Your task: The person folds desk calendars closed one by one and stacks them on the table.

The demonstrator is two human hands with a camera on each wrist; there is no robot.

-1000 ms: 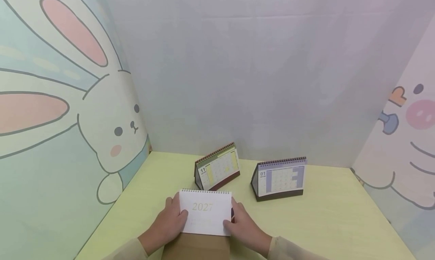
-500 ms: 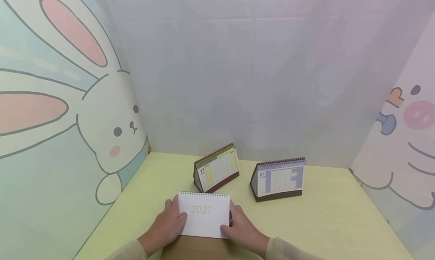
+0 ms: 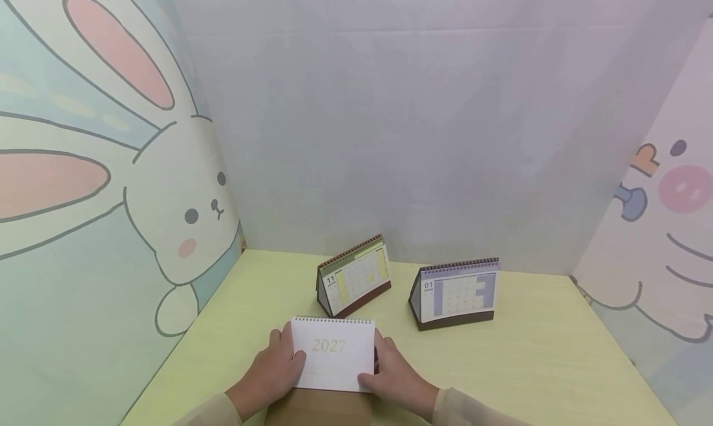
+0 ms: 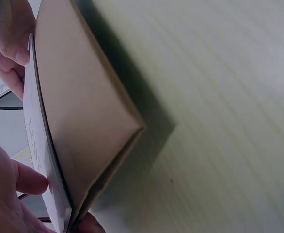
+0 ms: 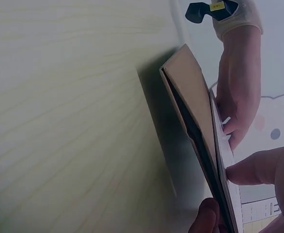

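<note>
A white spiral-bound calendar (image 3: 334, 367) marked 2027 lies flat against a brown cardboard sleeve (image 3: 320, 407), near the front of the table. My left hand (image 3: 271, 365) grips the left edge, its thumb on the white page and its fingers behind. On the opposite edge my right hand (image 3: 400, 378) pinches in the same way. Both wrist views show the sleeve (image 4: 79, 97) behind the calendar (image 5: 223, 141), with a dark gap along the sleeve's side. The sleeve's lower part runs out of the head view.
Beyond my hands stand two tent-shaped desk calendars: a yellow-green one (image 3: 356, 280) marked 11, turned at an angle, and a purple one (image 3: 458, 293) marked 01 to its right. A pale yellow table (image 3: 546, 352) carries everything. Cartoon-printed walls flank it, and a grey backdrop (image 3: 390, 135) closes the back.
The calendar and sleeve have shifted slightly down and left in the head view, with both hands keeping their grip. The standing calendars look unchanged apart from a slight shift of the view.
</note>
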